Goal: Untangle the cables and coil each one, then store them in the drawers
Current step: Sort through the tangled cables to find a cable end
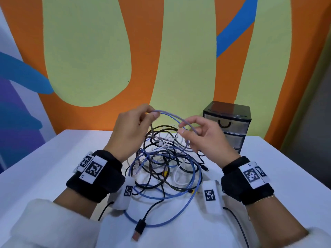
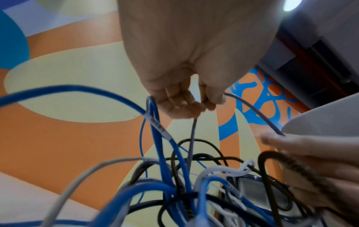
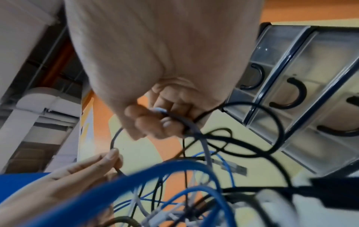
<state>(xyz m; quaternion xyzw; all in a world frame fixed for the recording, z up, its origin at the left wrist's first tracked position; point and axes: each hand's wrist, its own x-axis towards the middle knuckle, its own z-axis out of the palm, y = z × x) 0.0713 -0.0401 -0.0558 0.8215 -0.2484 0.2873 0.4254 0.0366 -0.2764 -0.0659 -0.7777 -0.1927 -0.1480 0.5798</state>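
the left hand is raised above the white table, and a grey cable is pinched between its thumb and fingertips. in the left wrist view the same cable is seen passing through the curled fingers, one part dropping straight down into the pile, the other arching away to the right. between the two wrists, a tangle of cables in blue, black, white and grey is spread on the table; a black usb plug is trailed toward the near edge. the grey cable is bridged in a shallow arch from the left hand across to the right hand, where it is held between thumb and forefinger, the other fingers loosely bent. in the right wrist view the cable is gripped by the curled fingers. behind the right hand, at the far right of the table against the painted wall, a small drawer unit is stood, its clear drawers closed.
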